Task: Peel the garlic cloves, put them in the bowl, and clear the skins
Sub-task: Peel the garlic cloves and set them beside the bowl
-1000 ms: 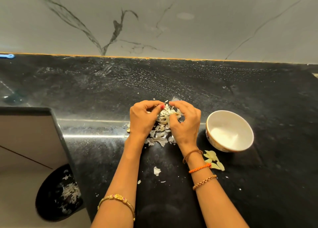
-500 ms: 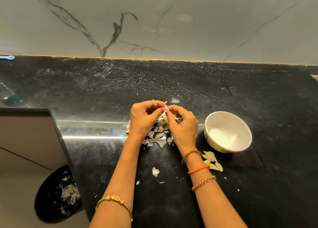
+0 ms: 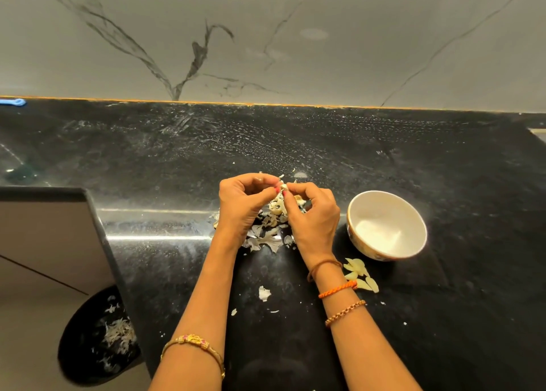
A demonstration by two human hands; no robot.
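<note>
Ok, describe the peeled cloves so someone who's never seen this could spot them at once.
Start at the white bowl on the black counter. Just below its near-left rim, beside the right wrist, lie the peeled cloves. They are smooth, plump and pale yellow, unlike the thin, grey-white skins heaped under the hands.

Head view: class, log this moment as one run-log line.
left hand: pinches garlic clove | right hand: pinches same | bowl: empty | peeled cloves: on counter

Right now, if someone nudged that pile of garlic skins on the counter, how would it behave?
The garlic skins look thin, curled and papery, so they are probably very light and would scatter rather than slide together. Loose flakes already dot the black counter, which suggests they drift easily.
</note>
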